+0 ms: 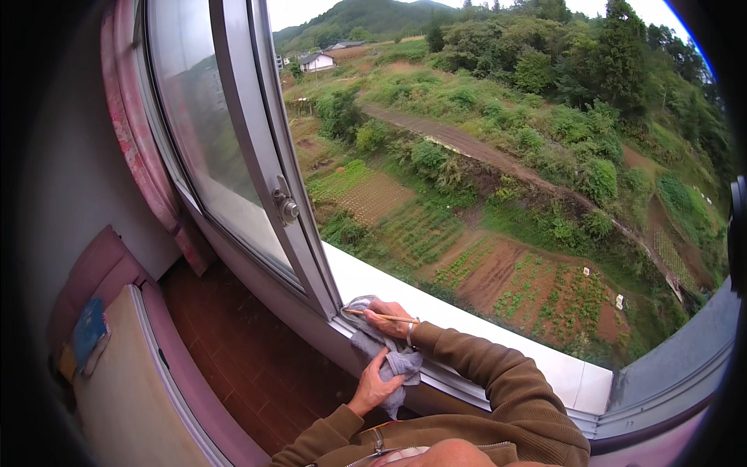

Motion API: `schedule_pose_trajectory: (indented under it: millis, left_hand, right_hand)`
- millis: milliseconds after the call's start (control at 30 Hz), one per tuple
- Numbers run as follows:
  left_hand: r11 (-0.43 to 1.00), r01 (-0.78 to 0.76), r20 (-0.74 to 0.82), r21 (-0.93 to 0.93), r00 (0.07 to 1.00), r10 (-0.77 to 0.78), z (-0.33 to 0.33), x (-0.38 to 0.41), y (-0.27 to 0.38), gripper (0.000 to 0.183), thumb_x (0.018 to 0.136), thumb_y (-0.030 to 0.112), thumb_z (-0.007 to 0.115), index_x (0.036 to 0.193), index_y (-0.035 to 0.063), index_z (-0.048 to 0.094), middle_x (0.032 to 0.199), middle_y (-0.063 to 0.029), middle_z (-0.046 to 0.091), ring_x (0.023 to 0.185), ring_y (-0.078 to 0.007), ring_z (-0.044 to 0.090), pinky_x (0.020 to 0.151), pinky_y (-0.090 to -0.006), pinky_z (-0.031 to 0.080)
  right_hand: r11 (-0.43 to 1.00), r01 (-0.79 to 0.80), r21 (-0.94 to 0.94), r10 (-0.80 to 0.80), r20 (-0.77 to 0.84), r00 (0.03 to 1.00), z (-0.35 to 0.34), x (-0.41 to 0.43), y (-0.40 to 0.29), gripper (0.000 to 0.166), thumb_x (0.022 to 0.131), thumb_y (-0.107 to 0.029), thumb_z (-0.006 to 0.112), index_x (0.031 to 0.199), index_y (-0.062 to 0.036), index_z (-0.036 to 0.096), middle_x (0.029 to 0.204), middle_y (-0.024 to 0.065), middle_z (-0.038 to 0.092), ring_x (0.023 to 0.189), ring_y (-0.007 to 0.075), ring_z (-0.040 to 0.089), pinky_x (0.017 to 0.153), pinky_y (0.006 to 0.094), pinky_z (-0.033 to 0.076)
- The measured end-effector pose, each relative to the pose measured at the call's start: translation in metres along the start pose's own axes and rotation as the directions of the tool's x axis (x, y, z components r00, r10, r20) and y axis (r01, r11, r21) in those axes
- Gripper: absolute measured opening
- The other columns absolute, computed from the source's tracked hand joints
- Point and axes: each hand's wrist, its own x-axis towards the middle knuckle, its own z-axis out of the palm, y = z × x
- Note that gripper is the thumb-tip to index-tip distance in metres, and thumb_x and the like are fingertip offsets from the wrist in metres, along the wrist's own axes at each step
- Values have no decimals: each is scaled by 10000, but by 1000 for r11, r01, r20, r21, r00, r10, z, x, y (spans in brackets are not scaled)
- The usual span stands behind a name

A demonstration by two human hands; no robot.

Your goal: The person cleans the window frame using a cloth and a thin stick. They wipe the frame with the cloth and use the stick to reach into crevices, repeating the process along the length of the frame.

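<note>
My right hand (387, 316) grips a thin wooden stick (392, 317), possibly a chopstick. The stick's far end meets a grey cloth (360, 305) in the corner where the sliding window sash (292, 233) meets the sill track (344, 328). Part of the cloth lies under that hand, over the track. Lower down, my left hand (375, 386) holds the bunched, hanging end of the same cloth against the inner side of the sill. The stick's very tip is hard to make out against the cloth.
A metal latch (286, 207) sits on the sash. Outside the track runs a white tiled ledge (420, 309), with a drop to garden plots beyond. A pink curtain (137, 134) hangs at left. Below it stands a pink-edged bed or couch (192, 403) with a blue book-like item (88, 327).
</note>
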Motion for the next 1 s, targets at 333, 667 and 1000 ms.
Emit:
schedule_pose_trajectory:
  millis: [333,667,1000]
  left_hand:
    - [923,79,-100,-377,987,-126,13,4,-9,692,682,156,827,1217,-66,448,1166,-169,553,1101,-216,538,969,-354,433]
    - [886,98,-243,-454,943,-229,-46,-1,32,595,713,-1,695,1249,2,437,1148,-127,589,1052,-191,584,944,-341,465]
    - [789,412,113,-455,906,-408,-11,-4,82,731,755,64,689,1411,-65,393,1238,-110,582,1139,-152,552,1000,-309,425]
  right_hand:
    - [996,72,46,-73,25,997,-3,8,19,405,980,-418,466,990,-42,616,804,155,579,746,272,560,696,399,457]
    - [977,201,77,-210,151,966,-12,25,7,359,957,-347,464,872,-17,580,759,216,602,735,384,613,695,454,489]
    - [902,431,-43,-419,158,894,-34,-15,10,160,889,-201,549,824,-55,543,599,183,576,565,402,598,535,481,482]
